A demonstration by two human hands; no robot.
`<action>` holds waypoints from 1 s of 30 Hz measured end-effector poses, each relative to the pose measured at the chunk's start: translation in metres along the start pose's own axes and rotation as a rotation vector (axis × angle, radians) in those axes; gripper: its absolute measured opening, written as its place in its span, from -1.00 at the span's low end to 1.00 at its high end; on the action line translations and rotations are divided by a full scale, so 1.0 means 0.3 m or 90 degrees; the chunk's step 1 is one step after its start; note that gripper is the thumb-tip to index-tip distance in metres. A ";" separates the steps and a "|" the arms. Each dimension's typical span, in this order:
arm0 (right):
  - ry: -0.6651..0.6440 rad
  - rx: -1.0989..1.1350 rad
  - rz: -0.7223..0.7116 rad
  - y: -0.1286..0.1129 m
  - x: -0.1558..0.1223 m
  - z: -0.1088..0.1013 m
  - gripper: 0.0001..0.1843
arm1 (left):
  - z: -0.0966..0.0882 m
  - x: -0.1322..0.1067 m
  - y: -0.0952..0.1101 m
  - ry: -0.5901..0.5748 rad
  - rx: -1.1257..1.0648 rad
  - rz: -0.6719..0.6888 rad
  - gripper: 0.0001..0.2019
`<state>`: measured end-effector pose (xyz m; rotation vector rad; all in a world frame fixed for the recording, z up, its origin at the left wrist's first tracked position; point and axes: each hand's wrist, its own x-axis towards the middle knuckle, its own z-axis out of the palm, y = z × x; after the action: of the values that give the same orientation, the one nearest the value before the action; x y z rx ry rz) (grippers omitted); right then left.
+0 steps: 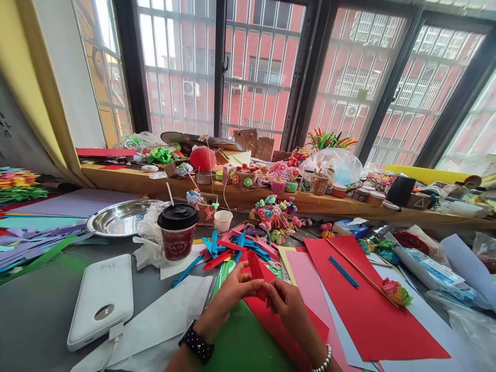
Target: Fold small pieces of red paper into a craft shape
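Observation:
My left hand [231,292] and my right hand [287,305] meet low in the middle, both pinched on a narrow red paper strip [256,271] that stands up between the fingertips. A black dotted watch is on my left wrist and a pearl bracelet on my right. Under the hands lie a green paper sheet [240,341] and a red paper sheet [279,325]. Just beyond the hands is a pile of red and blue paper strips [232,248].
A white power bank [101,299] lies at the left, a lidded red coffee cup [178,231] and a steel plate [120,217] behind it. A big red sheet [360,305] with a wooden stick [362,271] lies right. Paper flowers [275,212] and craft clutter fill the windowsill.

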<state>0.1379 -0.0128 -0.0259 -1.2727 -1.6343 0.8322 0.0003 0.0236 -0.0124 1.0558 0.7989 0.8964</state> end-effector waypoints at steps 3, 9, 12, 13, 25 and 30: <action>-0.008 -0.012 -0.013 -0.004 -0.001 -0.002 -0.61 | 0.002 0.002 0.001 0.019 0.001 -0.007 -0.45; -0.094 0.025 0.004 0.001 0.004 -0.018 -0.61 | -0.001 0.010 -0.005 0.144 -0.034 0.056 -0.44; -0.107 0.064 0.031 0.000 0.011 -0.034 -0.60 | -0.010 0.015 -0.006 0.133 -0.016 0.043 -0.44; -0.086 0.072 0.035 -0.001 0.013 -0.039 -0.60 | -0.012 0.015 -0.006 0.111 -0.001 0.037 -0.44; 0.043 0.214 0.054 -0.005 0.011 -0.039 -0.71 | 0.024 0.014 -0.043 -0.064 0.107 0.027 -0.44; 0.023 0.279 0.111 -0.003 0.018 -0.058 -0.71 | 0.023 0.003 -0.020 0.036 0.094 0.060 -0.45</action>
<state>0.1530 -0.0080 -0.0171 -1.1164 -1.2327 1.1911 0.0081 0.0206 -0.0162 1.2096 0.8795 0.9617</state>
